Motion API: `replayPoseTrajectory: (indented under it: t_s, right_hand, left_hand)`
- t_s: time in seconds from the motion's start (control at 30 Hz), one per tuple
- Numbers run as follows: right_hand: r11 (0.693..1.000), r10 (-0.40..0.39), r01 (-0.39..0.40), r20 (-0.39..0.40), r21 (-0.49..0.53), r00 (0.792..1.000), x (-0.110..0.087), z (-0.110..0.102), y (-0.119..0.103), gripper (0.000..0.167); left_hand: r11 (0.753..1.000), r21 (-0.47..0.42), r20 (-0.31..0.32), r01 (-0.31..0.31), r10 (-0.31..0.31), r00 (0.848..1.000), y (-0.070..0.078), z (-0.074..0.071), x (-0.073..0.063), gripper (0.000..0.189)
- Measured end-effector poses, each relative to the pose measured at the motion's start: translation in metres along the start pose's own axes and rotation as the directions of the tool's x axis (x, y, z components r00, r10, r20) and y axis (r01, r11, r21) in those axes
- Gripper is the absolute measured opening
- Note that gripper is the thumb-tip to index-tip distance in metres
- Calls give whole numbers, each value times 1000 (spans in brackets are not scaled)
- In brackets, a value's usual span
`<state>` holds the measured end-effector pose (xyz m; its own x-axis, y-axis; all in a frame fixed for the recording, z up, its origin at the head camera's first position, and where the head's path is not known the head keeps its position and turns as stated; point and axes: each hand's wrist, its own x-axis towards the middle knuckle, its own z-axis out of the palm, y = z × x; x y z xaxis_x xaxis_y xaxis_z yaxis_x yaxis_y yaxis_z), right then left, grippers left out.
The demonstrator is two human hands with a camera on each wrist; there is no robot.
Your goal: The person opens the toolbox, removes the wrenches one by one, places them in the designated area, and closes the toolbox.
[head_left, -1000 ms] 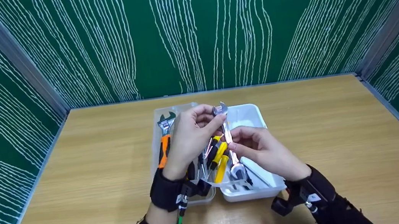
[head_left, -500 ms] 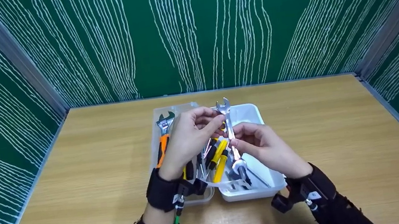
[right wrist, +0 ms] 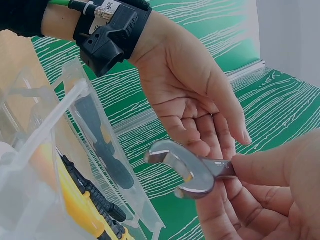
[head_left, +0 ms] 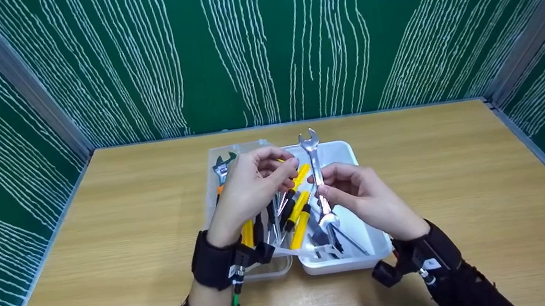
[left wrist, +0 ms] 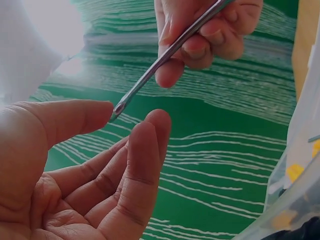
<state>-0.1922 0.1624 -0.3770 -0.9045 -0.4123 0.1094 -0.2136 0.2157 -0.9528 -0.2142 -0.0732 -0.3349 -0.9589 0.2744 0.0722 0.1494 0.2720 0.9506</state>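
Note:
My right hand (head_left: 363, 199) pinches a shiny double open-end wrench (head_left: 315, 166) at mid-shaft, thumb against fingers. The wrench stands nearly upright in the head view, over the white box (head_left: 348, 151), its upper end pointing away from me. To its left, my left hand (head_left: 256, 187) hovers with fingers loosely bent and holds nothing. In the left wrist view, the left thumb tip lies right by one end of the wrench (left wrist: 170, 55), fingers spread apart from the thumb. One open end of the wrench (right wrist: 192, 172) faces the camera in the right wrist view.
A clear plastic tray (head_left: 210, 182) stands left of the white box, with an orange-handled adjustable wrench (head_left: 222, 169) in it. Yellow-and-black handled tools (head_left: 301, 210) lie near the box's left side. Green walls with white lines (head_left: 237, 47) enclose the wooden table (head_left: 128, 219).
My left hand has let go of the wrench's upper end and drawn left. The right hand has moved the wrench slightly right and away from me, its upper end now higher in view.

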Motion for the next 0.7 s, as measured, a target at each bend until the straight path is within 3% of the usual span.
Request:
replayPoseTrajectory:
  t_s: [0.27,0.53,0.7]
  right_hand:
    - [1000,21,-21,-11,-6,1000,0,-1,0,26]
    - [999,31,-31,-29,-13,999,0,-6,0,27]
    - [999,31,-33,-59,-36,998,0,-12,2,24]
  left_hand:
    - [999,54,-15,-2,3,1000,1,-11,-4,18]
    - [996,83,-82,17,-10,997,1,-29,-9,20]
    - [995,102,-130,19,-5,991,3,-33,-11,23]
